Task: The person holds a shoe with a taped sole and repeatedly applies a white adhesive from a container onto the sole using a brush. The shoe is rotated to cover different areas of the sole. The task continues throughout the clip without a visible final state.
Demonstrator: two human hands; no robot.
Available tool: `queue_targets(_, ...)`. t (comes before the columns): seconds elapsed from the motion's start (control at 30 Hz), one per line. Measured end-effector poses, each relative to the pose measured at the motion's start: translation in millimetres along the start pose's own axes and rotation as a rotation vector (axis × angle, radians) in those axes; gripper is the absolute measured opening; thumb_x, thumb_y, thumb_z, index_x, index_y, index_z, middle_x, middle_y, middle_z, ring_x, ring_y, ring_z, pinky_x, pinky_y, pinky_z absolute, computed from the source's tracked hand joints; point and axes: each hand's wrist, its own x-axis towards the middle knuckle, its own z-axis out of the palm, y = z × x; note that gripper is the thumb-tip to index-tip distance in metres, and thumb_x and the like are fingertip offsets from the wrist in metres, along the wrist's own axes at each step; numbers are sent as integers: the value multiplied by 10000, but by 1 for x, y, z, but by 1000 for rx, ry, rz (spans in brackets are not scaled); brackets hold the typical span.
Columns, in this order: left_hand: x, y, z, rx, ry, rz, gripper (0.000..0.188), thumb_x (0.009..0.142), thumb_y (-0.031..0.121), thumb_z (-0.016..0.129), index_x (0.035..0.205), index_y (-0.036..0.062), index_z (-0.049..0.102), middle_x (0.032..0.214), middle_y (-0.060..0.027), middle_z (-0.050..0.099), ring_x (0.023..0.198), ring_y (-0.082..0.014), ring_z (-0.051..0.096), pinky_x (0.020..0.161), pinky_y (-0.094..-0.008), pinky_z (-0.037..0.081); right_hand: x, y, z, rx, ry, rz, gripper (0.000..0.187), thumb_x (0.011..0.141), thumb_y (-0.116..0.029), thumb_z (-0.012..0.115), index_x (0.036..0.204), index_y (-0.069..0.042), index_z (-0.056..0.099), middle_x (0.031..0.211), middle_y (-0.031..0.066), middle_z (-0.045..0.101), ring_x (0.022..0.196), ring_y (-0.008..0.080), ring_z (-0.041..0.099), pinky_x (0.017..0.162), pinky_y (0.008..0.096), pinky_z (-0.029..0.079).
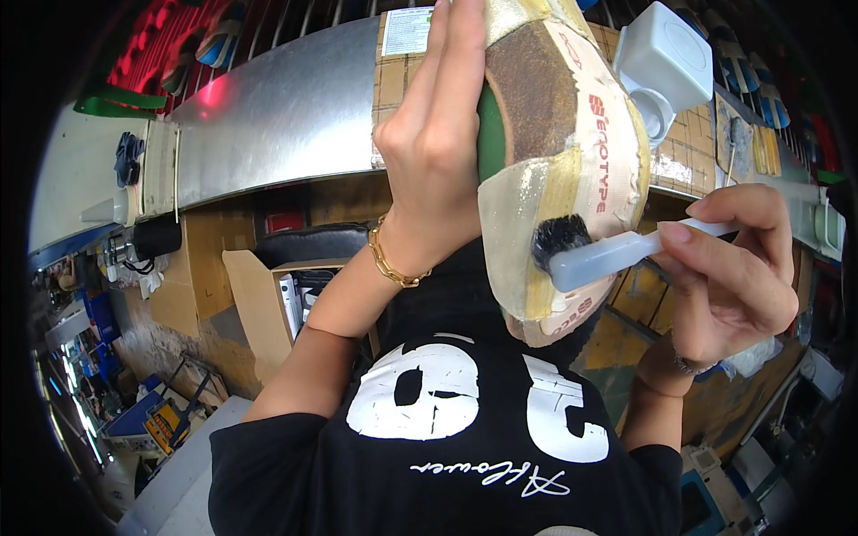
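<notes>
A lasted shoe upper (532,98), brown with cream edges and a pale printed insole board, is held up sole side toward me. Part of a green last (491,134) shows at its opening. My left hand (438,134) grips it from the left, fingers pointing up along its side; the fingertips run out at the top edge. Between the thumb and fingers of my right hand (737,259) is a brush (599,257) with a whitish plastic handle. Its black bristles press on the cream and yellowish margin of the upper, which looks shiny and wet in places.
Behind the shoe runs a metal-topped bench (277,98), partly covered with taped cardboard (684,165). A white plastic container (666,54) stands on it at the right. An open cardboard box (259,308) sits below at the left. Shoes on racks (219,40) line the back.
</notes>
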Motion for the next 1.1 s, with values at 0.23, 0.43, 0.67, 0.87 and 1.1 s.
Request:
queue_targets(0.23,-1,0,-1,-1,-4,-3,772,766,165,764,1412,-125,457,1214,-333,626,973,-395,715,819,-392,571,-1,6,-6,70,-81,-28,235,530,-108,811,763,-105,784,845,94,604,766,208,545,668,305,368)
queue_targets(0.43,-1,0,-2,6,-2,-14,804,745,170,785,1416,-124,455,1205,-328,632,971,-404,713,823,-402,569,-1,3,-11,224,-163,-3,201,597,-175,824,770,-85,775,824,100,594,745,198,533,647,291,341)
queue_targets(0.67,1,-2,-5,16,5,-39,841,721,176,811,1421,-124,453,1194,-323,640,970,-414,712,827,-413,567,-13,-25,0,-174,47,-28,259,636,-61,797,892,-94,789,875,100,609,733,182,533,641,277,381)
queue_targets(0.87,1,-5,-7,-8,-18,-82,873,701,181,832,1425,-123,450,1185,-319,647,968,-423,710,830,-423,565,-6,-25,9,-97,147,7,398,521,-61,787,883,-219,834,863,16,592,689,157,541,616,270,385)
queue_targets(1.1,-1,-10,-12,-149,-159,-179,810,724,124,780,1442,-82,465,1034,-298,693,912,-392,720,822,-399,549,-4,-16,12,42,131,-53,332,549,-146,788,859,-253,839,777,-35,596,682,116,546,654,279,356)
